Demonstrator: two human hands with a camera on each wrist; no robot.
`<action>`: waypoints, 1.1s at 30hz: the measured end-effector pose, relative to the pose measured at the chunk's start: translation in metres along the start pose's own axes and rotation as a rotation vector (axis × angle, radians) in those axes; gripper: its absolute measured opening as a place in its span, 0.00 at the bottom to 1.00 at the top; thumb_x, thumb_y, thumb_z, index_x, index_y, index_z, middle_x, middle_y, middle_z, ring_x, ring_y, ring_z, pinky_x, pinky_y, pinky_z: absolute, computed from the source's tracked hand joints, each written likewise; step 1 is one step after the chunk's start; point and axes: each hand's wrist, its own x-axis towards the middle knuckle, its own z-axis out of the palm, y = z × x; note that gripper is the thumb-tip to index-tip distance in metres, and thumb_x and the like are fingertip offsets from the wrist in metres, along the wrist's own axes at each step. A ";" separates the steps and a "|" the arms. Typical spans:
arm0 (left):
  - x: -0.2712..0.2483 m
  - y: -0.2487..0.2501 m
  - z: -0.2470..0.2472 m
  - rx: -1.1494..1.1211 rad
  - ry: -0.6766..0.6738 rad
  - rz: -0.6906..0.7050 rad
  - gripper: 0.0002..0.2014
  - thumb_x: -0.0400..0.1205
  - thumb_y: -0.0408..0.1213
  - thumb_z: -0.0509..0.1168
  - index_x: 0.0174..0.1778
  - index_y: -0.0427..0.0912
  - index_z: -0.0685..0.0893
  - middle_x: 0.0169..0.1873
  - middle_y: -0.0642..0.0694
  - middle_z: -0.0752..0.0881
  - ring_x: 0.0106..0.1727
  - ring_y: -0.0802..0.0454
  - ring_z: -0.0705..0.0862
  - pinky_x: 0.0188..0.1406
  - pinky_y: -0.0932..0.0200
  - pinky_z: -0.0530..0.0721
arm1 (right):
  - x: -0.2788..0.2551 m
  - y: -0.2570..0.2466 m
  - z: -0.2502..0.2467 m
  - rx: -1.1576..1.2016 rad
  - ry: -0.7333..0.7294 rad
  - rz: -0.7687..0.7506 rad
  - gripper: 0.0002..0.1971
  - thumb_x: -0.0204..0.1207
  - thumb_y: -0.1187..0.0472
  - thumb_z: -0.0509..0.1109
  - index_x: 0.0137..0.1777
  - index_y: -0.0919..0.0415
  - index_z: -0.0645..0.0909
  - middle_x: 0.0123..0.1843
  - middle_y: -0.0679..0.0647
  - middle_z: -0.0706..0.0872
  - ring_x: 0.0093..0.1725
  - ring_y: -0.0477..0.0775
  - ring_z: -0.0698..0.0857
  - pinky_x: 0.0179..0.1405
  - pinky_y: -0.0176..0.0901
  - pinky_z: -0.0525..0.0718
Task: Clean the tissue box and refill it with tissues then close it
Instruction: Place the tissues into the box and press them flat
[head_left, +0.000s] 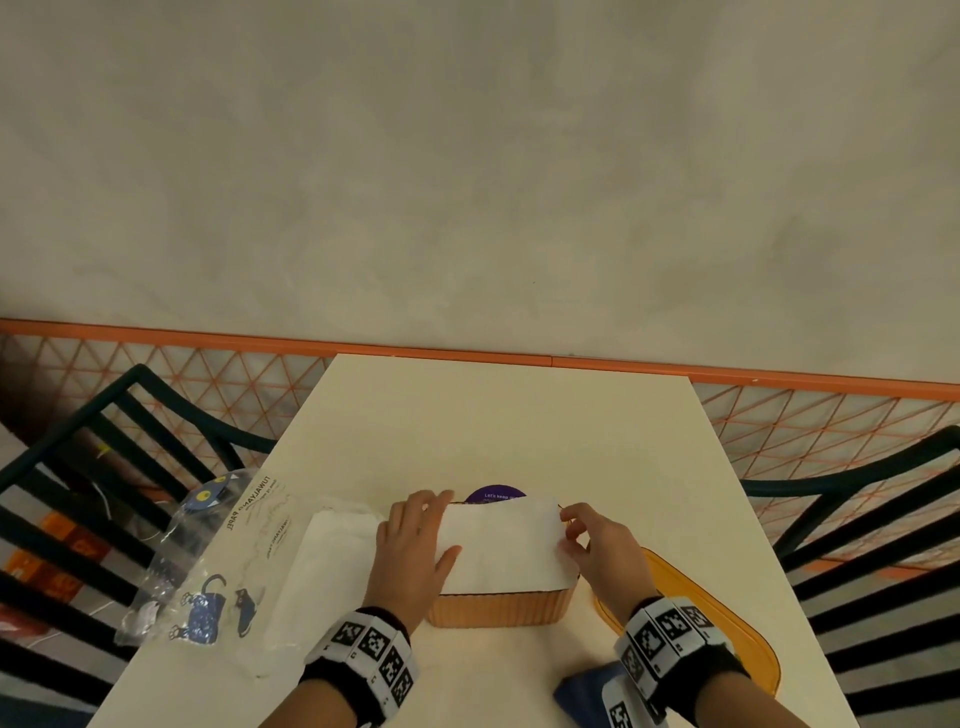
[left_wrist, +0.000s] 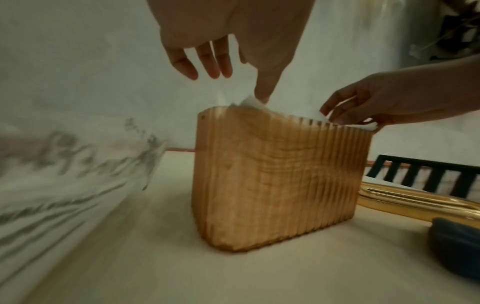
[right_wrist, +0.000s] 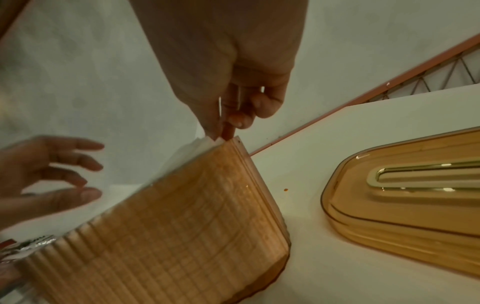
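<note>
The amber ribbed tissue box (head_left: 498, 608) stands open-topped near the table's front edge. A stack of white tissues (head_left: 504, 551) fills its top and rises just above the rim. My left hand (head_left: 441, 525) lies over the stack's left end with fingers spread straight, and its thumb (left_wrist: 265, 86) presses on the tissues (left_wrist: 249, 102). My right hand (head_left: 569, 530) pinches the right edge of the tissues (right_wrist: 202, 144) between thumb and fingers (right_wrist: 228, 127), right at the box's corner. The amber lid (head_left: 727, 623) with its slot lies flat on the table to the right of the box (right_wrist: 182, 226).
A clear printed tissue wrapper (head_left: 208, 561) and a loose white pile of tissues (head_left: 322, 571) lie left of the box. A blue cloth (head_left: 587, 691) sits at the front right. A purple round sticker (head_left: 493, 493) shows behind the box. Black chairs (head_left: 78, 493) flank the table.
</note>
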 end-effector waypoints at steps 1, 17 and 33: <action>0.003 0.005 0.002 0.024 0.057 0.066 0.35 0.65 0.42 0.79 0.67 0.52 0.72 0.57 0.48 0.82 0.55 0.55 0.70 0.46 0.55 0.84 | 0.000 0.000 0.001 -0.005 0.005 -0.006 0.12 0.80 0.59 0.64 0.63 0.52 0.76 0.49 0.44 0.82 0.42 0.47 0.78 0.37 0.30 0.72; 0.035 0.066 0.023 -0.072 0.004 0.191 0.06 0.81 0.38 0.64 0.48 0.44 0.86 0.53 0.51 0.84 0.53 0.53 0.82 0.48 0.64 0.81 | -0.003 0.007 0.008 -0.168 0.021 -0.200 0.09 0.81 0.57 0.61 0.58 0.52 0.77 0.54 0.49 0.85 0.48 0.52 0.84 0.46 0.42 0.85; 0.040 0.048 0.022 0.044 -0.136 0.260 0.18 0.74 0.42 0.66 0.62 0.53 0.79 0.53 0.57 0.84 0.52 0.53 0.82 0.47 0.62 0.81 | 0.012 -0.009 0.000 -0.171 -0.058 -0.194 0.11 0.82 0.61 0.57 0.58 0.59 0.78 0.56 0.54 0.85 0.54 0.56 0.80 0.42 0.39 0.70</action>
